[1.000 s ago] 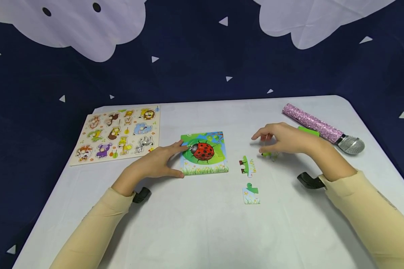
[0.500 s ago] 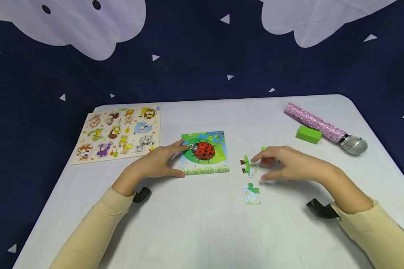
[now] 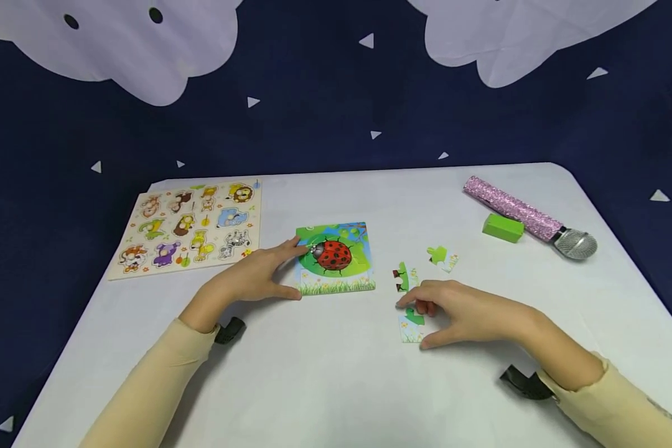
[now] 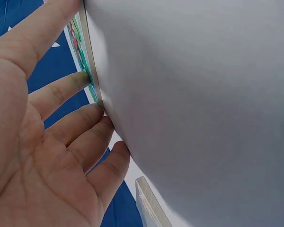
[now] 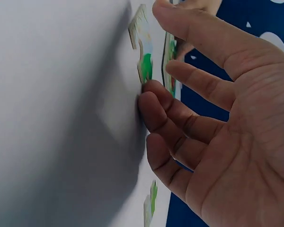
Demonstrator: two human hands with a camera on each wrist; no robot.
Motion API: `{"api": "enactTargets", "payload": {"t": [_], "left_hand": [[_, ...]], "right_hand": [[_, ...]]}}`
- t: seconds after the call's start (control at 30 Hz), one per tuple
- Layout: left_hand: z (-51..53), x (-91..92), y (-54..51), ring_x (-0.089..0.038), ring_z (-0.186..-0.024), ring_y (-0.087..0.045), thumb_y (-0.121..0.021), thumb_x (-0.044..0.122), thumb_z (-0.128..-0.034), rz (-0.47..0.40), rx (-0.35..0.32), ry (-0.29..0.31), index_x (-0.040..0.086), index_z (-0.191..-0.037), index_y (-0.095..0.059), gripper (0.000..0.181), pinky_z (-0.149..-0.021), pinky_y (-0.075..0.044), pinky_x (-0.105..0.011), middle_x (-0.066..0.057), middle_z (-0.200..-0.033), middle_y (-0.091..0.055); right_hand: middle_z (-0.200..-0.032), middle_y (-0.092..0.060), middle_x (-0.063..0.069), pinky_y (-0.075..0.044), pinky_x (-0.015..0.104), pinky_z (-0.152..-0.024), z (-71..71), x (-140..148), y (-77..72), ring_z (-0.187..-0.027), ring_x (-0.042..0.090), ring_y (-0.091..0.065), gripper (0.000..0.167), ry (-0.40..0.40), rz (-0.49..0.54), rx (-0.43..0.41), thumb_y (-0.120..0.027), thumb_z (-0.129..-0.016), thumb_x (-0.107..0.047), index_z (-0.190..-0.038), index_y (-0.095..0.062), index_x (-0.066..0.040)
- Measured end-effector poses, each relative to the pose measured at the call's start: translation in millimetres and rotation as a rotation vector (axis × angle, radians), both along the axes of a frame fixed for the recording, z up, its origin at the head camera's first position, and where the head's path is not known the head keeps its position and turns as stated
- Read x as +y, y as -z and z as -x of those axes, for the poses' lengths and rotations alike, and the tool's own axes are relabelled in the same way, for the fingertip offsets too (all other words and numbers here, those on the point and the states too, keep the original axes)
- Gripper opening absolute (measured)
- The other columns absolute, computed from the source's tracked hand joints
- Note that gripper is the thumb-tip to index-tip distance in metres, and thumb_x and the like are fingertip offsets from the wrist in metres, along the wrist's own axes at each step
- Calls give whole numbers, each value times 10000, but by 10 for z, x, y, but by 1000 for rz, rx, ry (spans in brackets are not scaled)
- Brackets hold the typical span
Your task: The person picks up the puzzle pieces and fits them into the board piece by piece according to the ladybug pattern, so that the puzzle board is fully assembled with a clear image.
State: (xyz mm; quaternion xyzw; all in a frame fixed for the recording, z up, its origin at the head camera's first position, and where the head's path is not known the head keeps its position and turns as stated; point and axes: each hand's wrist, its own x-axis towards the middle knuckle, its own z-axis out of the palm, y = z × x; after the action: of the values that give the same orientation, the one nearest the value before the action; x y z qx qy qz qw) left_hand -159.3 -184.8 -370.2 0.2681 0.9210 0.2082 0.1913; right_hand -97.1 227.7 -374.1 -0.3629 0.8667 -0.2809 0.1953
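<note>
The square ladybug puzzle (image 3: 334, 257) lies flat on the table. My left hand (image 3: 252, 274) rests at its left edge, thumb at the lower left corner and a fingertip on its surface; in the left wrist view the fingers (image 4: 80, 123) touch the board's side. My right hand (image 3: 470, 311) hovers around a loose piece with grass and flowers (image 3: 411, 331), thumb and index finger spread on either side. The right wrist view has that piece (image 5: 146, 66) beside the fingers, not gripped. Above it lies a piece with dark red parts (image 3: 403, 277), and another green piece (image 3: 442, 257) sits farther right.
An animal peg board (image 3: 187, 230) lies at the back left of the white table (image 3: 313, 386). At the back right are a green block (image 3: 503, 228) and a pink glittery microphone (image 3: 529, 218). A dark blue cloth with clouds hangs behind.
My right hand has come down from the farther right piece, past the dark red one, to the grass-and-flowers piece, uncovering the green block and the right piece. My left hand stays at the ladybug puzzle.
</note>
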Motion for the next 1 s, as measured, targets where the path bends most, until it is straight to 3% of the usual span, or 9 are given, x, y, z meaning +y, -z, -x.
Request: {"api": "enactTargets", "payload": {"t": [0.43, 1.0], "left_hand": [[-25, -44, 18, -396, -1644, -270, -892, 404, -890, 0, 18, -5, 155, -1673, -402, 957, -1300, -322, -609, -171, -1788, -200], [-44, -36, 9, -399, -1643, -266, -884, 410, -896, 16, 16, -6, 154, -1679, -387, 962, -1298, -308, -636, -164, -1792, -185]], "right_hand": [[-1044, -617, -146, -544, 253, -837, -51, -99, 41, -963, 14, -568, 534, -12, -39, 124, -913, -842, -243, -1336, -715, -197], [-1028, -657, -126, -572, 249, -827, -26, -128, 50, -917, -4, -600, 498, 8, -46, 111, -922, -819, -200, -1273, -747, -92]]}}
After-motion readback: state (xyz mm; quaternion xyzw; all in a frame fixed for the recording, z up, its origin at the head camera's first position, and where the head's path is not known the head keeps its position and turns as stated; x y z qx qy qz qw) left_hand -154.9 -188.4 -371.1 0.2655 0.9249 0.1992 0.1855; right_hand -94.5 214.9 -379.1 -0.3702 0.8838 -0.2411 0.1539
